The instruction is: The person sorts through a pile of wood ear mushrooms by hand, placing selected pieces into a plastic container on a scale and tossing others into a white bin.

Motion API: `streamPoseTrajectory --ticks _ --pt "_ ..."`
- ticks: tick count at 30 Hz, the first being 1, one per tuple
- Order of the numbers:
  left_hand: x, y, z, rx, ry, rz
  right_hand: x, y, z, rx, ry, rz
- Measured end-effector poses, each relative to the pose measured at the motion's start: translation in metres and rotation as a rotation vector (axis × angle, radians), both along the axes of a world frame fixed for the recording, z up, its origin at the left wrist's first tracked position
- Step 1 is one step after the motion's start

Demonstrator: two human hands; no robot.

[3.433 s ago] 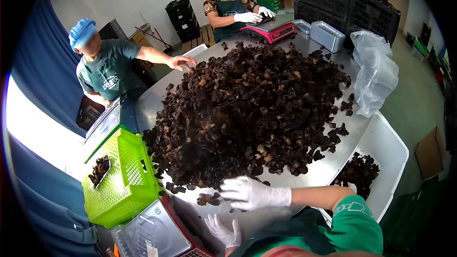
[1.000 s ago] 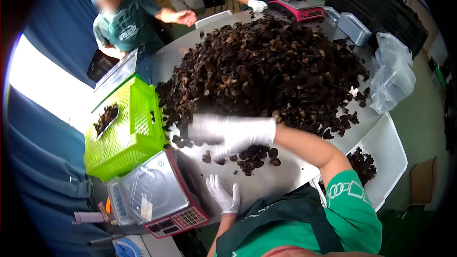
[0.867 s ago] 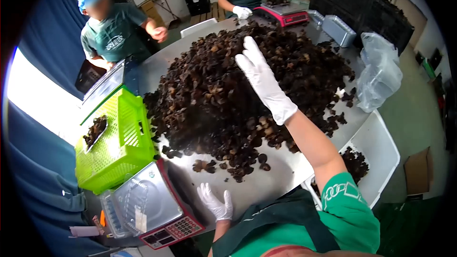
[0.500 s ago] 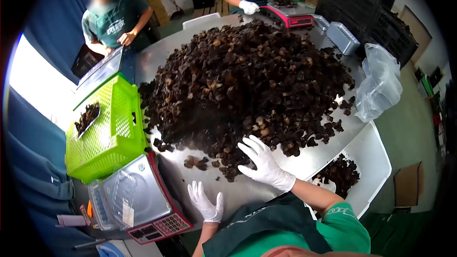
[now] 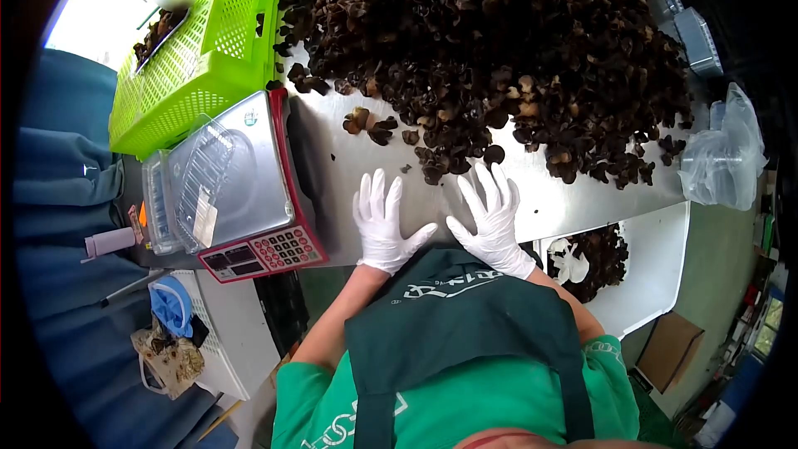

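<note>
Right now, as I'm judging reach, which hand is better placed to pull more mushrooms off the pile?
Probably the right hand: its fingertips nearly meet the mushrooms. The left hand lies flat on bare table, nearer the scale.

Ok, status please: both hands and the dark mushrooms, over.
Left hand and right hand open, flat on steel table, empty. Mushroom pile just ahead of both. Scale beside left hand.
</note>
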State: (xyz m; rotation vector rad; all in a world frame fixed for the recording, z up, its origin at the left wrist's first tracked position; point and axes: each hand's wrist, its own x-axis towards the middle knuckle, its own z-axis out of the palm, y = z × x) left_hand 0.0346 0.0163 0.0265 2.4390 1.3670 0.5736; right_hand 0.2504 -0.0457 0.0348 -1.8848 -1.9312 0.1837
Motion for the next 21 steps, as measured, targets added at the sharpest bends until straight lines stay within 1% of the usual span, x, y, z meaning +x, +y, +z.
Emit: streamPoseTrajectory --ticks 2,5,6,8,9,12,14,15,16,18,19,21 --pt "0.011 0.008 0.002 0.01 -0.017 0.008 0.002 0.008 -0.001 -0.001 -0.02 -0.016" --pt "0.016 0.018 -0.007 0.061 -0.054 0.058 0.01 0.014 -0.002 0.029 -0.037 -0.064" --pt "0.014 0.023 -0.005 0.102 -0.11 0.084 0.012 0.014 -0.004 0.049 -0.041 -0.077" --pt "0.003 0.031 -0.016 0.078 -0.196 0.127 0.014 0.011 -0.006 0.101 -0.013 -0.095" --pt "0.005 0.035 -0.009 0.103 -0.21 0.155 0.012 0.008 -0.009 0.113 0.006 -0.095" --pt "0.01 0.044 -0.007 0.024 -0.266 0.058 0.005 0.0 -0.014 0.138 0.072 -0.077" --pt "0.019 0.05 -0.015 0.081 -0.252 -0.02 0.001 0.0 -0.007 0.195 0.09 -0.061" --pt "0.024 0.051 -0.02 0.063 -0.249 -0.047 0.002 0.001 -0.001 0.191 0.077 -0.061" --pt "0.025 0.055 -0.026 0.126 -0.249 -0.106 0.003 0.0 -0.003 0.216 0.089 -0.055" --pt "0.027 0.057 -0.029 0.111 -0.234 -0.106 0.003 -0.002 -0.001 0.26 0.086 -0.035" --pt "0.026 0.06 -0.032 0.147 -0.226 -0.115 0.004 -0.003 -0.007 0.287 0.123 -0.029" --pt "0.022 0.062 -0.033 0.099 -0.186 -0.118 0.002 -0.005 -0.005 0.301 0.128 -0.019"
